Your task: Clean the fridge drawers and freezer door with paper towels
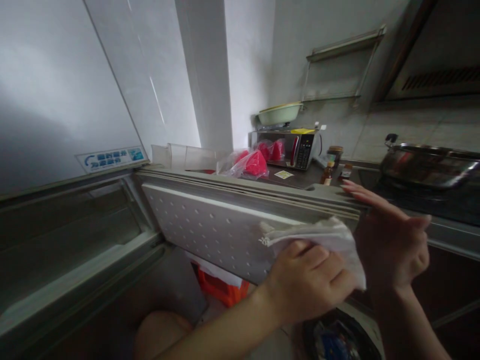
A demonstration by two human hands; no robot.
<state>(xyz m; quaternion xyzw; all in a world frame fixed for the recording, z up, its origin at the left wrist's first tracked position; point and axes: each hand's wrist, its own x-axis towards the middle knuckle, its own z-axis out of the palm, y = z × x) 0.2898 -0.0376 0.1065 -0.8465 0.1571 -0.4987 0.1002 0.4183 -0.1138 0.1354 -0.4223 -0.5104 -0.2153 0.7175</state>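
My left hand (309, 280) is closed on a crumpled white cloth (330, 237) and presses it against the white, dotted inner panel (202, 225) of an open appliance door. My right hand (390, 240) is just to the right. Its fingers are stretched out and rest on the door's grey top edge (262, 187), with the thumb held apart. The cloth lies between the two hands, at the panel's right end.
The appliance's open compartment (75, 235) is at the left. Behind the door, a counter holds red plastic bags (253, 163), a microwave (298, 147) with a bowl (279, 114) on top, small bottles (330, 170) and a metal pot (427, 165). An orange bag (221, 292) lies on the floor.
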